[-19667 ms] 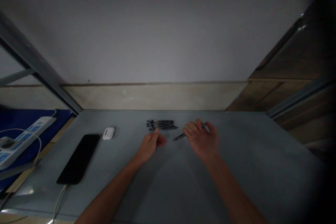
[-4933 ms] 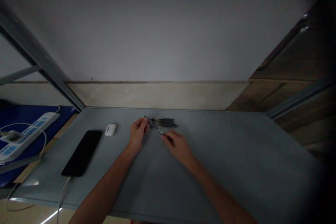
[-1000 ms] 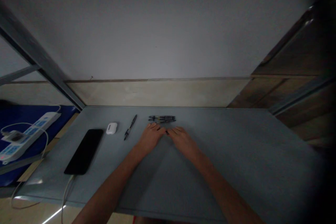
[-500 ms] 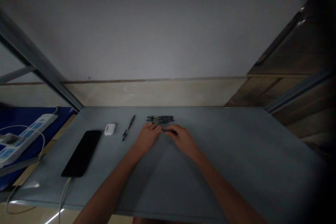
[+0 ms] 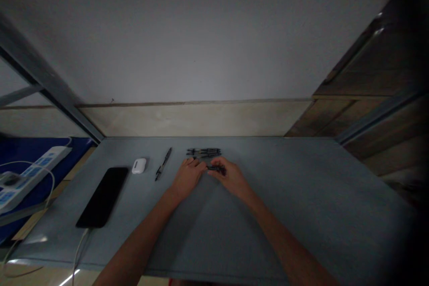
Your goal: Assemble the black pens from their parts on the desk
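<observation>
Between my hands is a dark pen (image 5: 214, 168), lying crosswise just above or on the grey table. My left hand (image 5: 188, 176) is closed on its left end, which the fingers hide. My right hand (image 5: 231, 178) pinches the right part with thumb and fingers. Just beyond the hands, several black pens (image 5: 203, 151) lie side by side in a small group. A single black pen (image 5: 163, 164) rests slantwise to the left of my left hand, touched by neither hand.
On the left of the grey table (image 5: 301, 205) lie a white earphone case (image 5: 139, 166) and a black phone (image 5: 102, 197) with a cable plugged in. A white power strip (image 5: 35, 176) sits on a blue surface beyond the left edge. A wall (image 5: 201, 118) rises behind the table.
My right fingers have shifted slightly around the pen, and more of its dark right part shows. The left hand stays in place. The whole view has moved a little.
</observation>
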`<move>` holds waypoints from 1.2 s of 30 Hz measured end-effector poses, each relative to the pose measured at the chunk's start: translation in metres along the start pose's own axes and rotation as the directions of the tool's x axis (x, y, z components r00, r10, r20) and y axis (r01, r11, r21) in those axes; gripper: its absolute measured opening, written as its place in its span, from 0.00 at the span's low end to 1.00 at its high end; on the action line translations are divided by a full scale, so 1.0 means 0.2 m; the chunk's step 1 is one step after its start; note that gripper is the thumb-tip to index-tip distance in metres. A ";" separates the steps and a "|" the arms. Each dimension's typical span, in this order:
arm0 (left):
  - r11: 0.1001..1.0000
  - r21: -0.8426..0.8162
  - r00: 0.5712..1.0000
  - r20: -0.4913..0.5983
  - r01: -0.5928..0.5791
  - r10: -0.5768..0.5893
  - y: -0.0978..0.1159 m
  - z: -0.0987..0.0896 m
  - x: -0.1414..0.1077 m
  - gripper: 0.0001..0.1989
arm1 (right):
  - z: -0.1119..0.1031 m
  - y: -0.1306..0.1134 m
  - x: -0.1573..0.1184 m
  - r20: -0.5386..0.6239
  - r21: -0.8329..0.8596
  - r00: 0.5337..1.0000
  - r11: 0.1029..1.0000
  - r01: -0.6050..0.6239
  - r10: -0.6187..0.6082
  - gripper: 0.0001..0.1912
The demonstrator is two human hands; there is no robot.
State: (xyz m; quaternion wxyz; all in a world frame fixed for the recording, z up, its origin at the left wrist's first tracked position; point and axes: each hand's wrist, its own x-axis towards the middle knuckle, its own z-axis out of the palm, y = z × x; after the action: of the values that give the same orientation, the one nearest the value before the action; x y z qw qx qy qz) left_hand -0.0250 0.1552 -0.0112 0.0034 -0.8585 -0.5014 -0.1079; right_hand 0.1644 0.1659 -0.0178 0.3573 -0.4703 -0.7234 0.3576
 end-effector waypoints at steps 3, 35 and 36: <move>1.000 0.008 1.000 0.002 -0.010 0.010 0.01 0.01 0.00 0.12 | -0.01 0.00 0.00 0.069 -0.038 0.997 0.999 -0.014 0.017 0.15; 0.996 -0.085 1.000 -0.019 -0.019 0.017 -0.01 0.06 -0.01 0.14 | -0.04 0.06 0.02 0.034 0.030 0.999 0.999 0.021 -0.022 0.07; 0.996 -0.091 1.000 -0.025 -0.008 0.005 -0.01 0.06 -0.01 0.14 | -0.05 0.06 0.02 0.020 0.034 1.000 0.999 0.022 -0.023 0.06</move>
State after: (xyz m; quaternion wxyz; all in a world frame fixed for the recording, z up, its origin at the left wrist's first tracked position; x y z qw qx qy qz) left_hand -0.0265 0.1555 -0.0235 -0.0292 -0.8579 -0.4931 -0.1414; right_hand 0.1771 0.1746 -0.0235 0.3618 -0.4525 -0.7260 0.3705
